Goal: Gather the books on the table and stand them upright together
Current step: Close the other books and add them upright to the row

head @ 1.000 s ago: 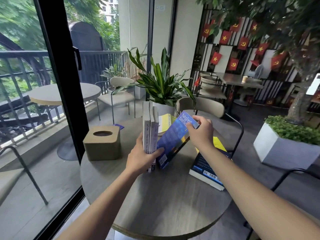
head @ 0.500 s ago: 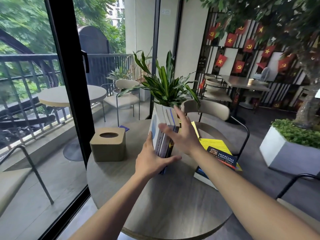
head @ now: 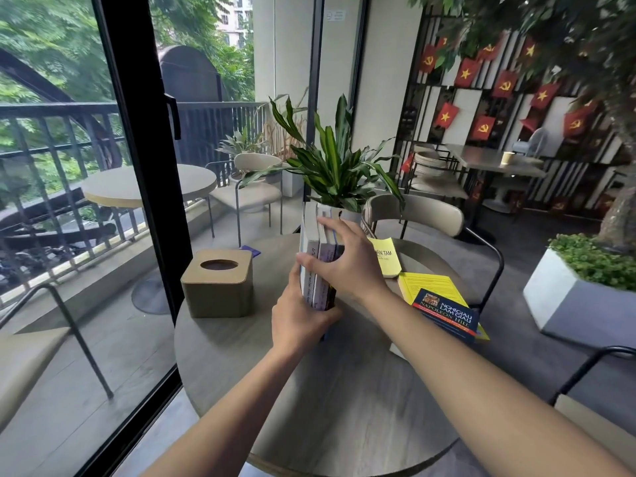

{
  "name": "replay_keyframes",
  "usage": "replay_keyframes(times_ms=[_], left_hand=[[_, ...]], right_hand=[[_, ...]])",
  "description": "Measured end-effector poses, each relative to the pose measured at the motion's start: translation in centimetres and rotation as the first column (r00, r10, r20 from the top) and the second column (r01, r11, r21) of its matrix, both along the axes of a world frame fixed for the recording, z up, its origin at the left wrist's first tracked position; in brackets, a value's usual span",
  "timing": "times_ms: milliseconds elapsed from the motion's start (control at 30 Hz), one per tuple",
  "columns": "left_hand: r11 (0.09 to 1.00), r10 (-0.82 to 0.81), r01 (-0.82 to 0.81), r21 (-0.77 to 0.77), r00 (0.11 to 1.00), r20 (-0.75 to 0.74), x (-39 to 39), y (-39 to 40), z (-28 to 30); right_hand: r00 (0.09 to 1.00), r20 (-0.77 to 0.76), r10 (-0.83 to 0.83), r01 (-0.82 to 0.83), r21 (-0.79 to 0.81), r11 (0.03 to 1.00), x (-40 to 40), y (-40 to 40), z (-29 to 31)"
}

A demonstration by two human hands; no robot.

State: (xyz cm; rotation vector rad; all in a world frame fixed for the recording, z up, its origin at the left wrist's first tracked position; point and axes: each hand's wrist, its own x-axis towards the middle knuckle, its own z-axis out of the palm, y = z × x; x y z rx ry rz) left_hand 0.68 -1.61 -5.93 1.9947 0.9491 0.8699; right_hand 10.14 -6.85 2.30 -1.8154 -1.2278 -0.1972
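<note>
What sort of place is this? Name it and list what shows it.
Probably a café. Several small tables have chairs set at them: the round grey wooden table in front, a dark rectangular table behind with a paper cup on it, and a round table on the railed balcony outside the glass door.

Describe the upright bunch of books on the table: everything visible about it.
The upright books are a few paperbacks standing on end on the round table, spines toward the camera, white and lilac with one dark. The left hand grips their lower end; the right hand clasps the top and right side.
</note>
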Motion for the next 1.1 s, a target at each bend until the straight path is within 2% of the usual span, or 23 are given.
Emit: replay_keyframes(times_ms=[233, 367, 467, 533, 633, 767, 933, 1100], left_hand=[[0.998, 0.058, -0.054, -0.032, 0.992, 0.11, 0.1, -0.4, -0.4], [0.993, 0.116, -0.114, -0.022, 0.982, 0.152, 0.6, -0.3, -0.6], [0.991, 0.135, -0.136, -0.003, 0.978, 0.159, 1.1, 0.2, -0.7], [0.99, 0.143, -0.144, -0.006, 0.977, 0.158, 1.5, 0.5, -0.7], [0.989, 0.15, -0.149, -0.014, 0.975, 0.163, 2.0, 1.0, -0.9], [0.989, 0.149, -0.15, -0.006, 0.977, 0.154, 2.6, 1.7, -1.1], [0.989, 0.142, -0.145, 0.01, 0.979, 0.149, 2.9, 2.0, -1.1], [0.99, 0.141, -0.144, 0.006, 0.979, 0.144, 3.0, 2.1, -1.3]], right_hand=[[0.999, -0.037, 0.035, -0.036, -0.026, 0.999, -0.5, 0.6, 0.1], [0.97, -0.203, 0.133, -0.14, -0.02, 0.99, 0.3, -0.1, -0.1], [0.963, -0.262, 0.06, -0.063, -0.005, 0.998, 2.4, -0.4, -1.5], [0.976, -0.202, -0.078, 0.067, -0.062, 0.996, 4.5, -0.1, -2.9], [0.976, -0.067, -0.206, 0.184, -0.243, 0.952, 7.5, 0.6, -5.0], [0.957, 0.165, -0.237, 0.285, -0.403, 0.87, 10.4, 2.4, -7.6], [0.942, 0.222, -0.251, 0.334, -0.552, 0.764, 12.7, 5.2, -9.1], [0.916, 0.298, -0.269, 0.398, -0.592, 0.701, 14.0, 7.3, -9.5]])
